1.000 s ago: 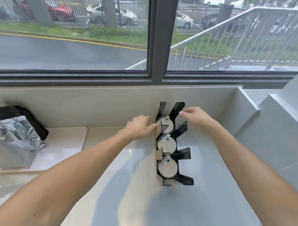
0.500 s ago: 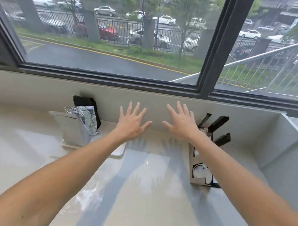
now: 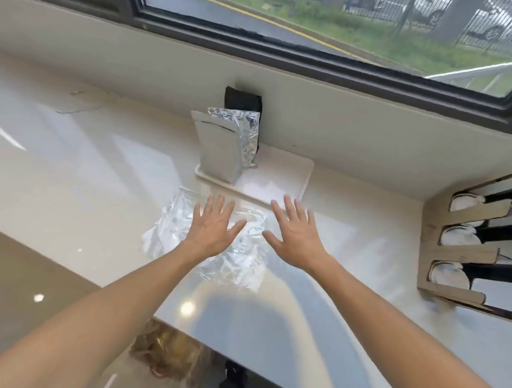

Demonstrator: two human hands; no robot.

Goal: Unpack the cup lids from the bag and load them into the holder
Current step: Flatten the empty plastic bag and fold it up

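A crumpled clear plastic bag (image 3: pixel 222 262) lies flat on the pale counter (image 3: pixel 87 177). My left hand (image 3: pixel 213 228) hovers over it with fingers spread, holding nothing. My right hand (image 3: pixel 291 230) is spread the same way just right of the bag, also holding nothing. The lid holder (image 3: pixel 463 255), brown card with black slots, lies at the right edge with three stacks of white cup lids (image 3: pixel 447 275) in it, well away from both hands.
A white tray (image 3: pixel 280 175) sits against the back wall with a silver foil pouch (image 3: pixel 220 148) and a black pouch (image 3: pixel 242 102) standing on it. The window sill wall runs behind. The counter's front edge drops to the floor at lower left.
Both hands left the holder, opened with fingers spread and swung left over the plastic bag. My view turned left and down, so the holder now sits at the right edge.
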